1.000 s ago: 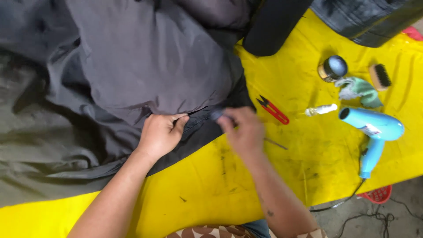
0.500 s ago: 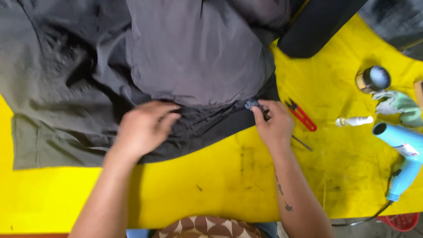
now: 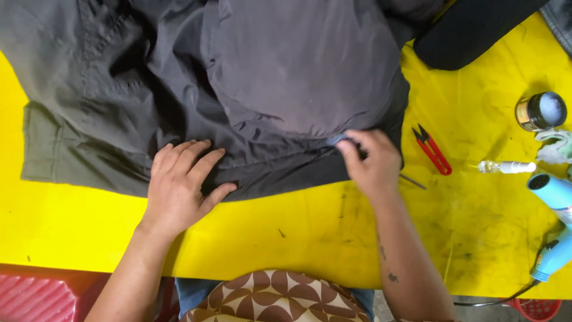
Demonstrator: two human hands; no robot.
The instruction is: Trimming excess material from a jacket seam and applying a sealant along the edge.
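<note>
A dark grey jacket [image 3: 286, 71] lies spread over a yellow table [image 3: 83, 220]. My left hand [image 3: 182, 182] rests flat on the jacket's lower hem, fingers apart, pressing the cloth down. My right hand [image 3: 372, 161] pinches the hem farther right, its fingertips closed on a small dark piece at the fabric's edge, likely a zipper part. An olive-green part of the garment [image 3: 59, 149] shows at the left.
To the right lie red thread snips [image 3: 434, 149], a thin metal pin [image 3: 412, 180], a small clear spray bottle [image 3: 506, 167], a round tin [image 3: 541, 111], a crumpled cloth [image 3: 557, 146] and a light blue hair dryer [image 3: 557, 220]. A black cushion [image 3: 471, 30] sits top right.
The view has shifted so the jacket sits more centred. My left hand has slid left along the hem and spread flat. My right hand keeps its pinch on the hem's edge.
</note>
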